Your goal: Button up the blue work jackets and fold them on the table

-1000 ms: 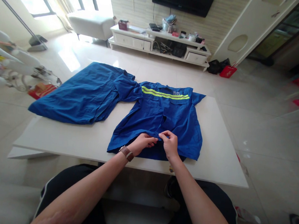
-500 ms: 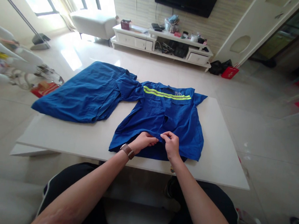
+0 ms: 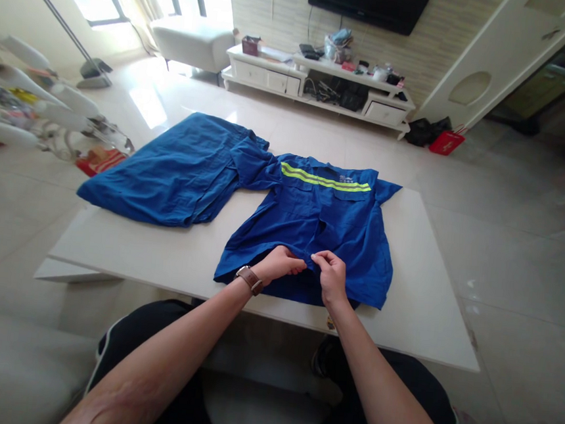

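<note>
A blue work shirt (image 3: pixel 349 238) with a yellow and grey stripe across its chest lies spread on the white table, its hem towards me. My left hand (image 3: pixel 282 265), a brown-strapped watch (image 3: pixel 249 280) at its wrist, pinches the front edge near the middle of the hem. Close beside it on the right, my right hand (image 3: pixel 330 274) grips the same edge between thumb and fingers. The small part between my fingertips is too small to make out. Left of the shirt lies a second blue garment (image 3: pixel 167 169), loosely folded and touching the shirt's sleeve.
The white table (image 3: pixel 433 304) stands before my knees. Beyond it are a low white cabinet (image 3: pixel 269 77) with various items, a pale bench (image 3: pixel 193 44) and a red bag (image 3: pixel 447 142). A rack with white padded arms (image 3: pixel 69 98) stands at the left.
The whole view has shifted, so the table and garments appear slightly further right. Both hands keep their hold at the shirt's hem, with hardly any movement against the cloth.
</note>
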Action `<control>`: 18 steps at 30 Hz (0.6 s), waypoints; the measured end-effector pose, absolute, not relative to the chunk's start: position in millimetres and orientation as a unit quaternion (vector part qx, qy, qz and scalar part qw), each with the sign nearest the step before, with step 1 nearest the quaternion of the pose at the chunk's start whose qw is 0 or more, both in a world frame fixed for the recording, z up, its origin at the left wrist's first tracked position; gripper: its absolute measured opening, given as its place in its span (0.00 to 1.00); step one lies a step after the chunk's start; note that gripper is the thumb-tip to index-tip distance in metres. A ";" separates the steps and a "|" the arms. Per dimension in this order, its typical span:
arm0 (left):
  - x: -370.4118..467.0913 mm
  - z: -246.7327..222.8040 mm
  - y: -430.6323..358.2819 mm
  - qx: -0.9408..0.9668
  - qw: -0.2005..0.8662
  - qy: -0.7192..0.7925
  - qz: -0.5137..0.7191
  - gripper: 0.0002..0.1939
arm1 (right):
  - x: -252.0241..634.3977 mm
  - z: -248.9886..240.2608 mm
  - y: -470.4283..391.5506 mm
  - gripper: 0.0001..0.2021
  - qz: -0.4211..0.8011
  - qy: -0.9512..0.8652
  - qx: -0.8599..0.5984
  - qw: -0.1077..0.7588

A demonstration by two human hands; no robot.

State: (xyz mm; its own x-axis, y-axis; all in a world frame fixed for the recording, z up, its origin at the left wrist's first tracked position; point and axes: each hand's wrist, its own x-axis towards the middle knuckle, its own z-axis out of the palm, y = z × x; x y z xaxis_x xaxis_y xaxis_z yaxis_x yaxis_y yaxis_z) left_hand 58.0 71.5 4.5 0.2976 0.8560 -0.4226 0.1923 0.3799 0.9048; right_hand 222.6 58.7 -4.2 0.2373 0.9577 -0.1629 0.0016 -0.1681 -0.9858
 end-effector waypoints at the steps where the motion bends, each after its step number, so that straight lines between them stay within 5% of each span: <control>1: 57.9 3.9 71.8 0.500 0.631 0.536 0.256 0.13 | 222.1 -4.1 58.3 0.10 0.475 -0.395 -0.601 0.508; 12: 57.9 1.6 67.9 0.521 0.602 0.533 0.286 0.09 | 221.9 -3.0 60.5 0.11 0.472 -0.452 -0.595 0.469; 18: 61.7 -5.9 66.7 0.491 0.646 0.526 0.255 0.16 | 221.8 1.6 57.9 0.10 0.411 -0.542 -0.594 0.429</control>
State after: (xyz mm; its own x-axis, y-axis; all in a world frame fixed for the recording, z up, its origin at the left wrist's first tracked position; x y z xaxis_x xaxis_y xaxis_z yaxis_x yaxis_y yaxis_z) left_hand 61.7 66.7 -5.9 0.3167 0.8455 -0.4299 0.1873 0.3886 0.9022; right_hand 221.8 57.9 1.6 0.0738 0.9970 -0.0223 0.2911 -0.0429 -0.9557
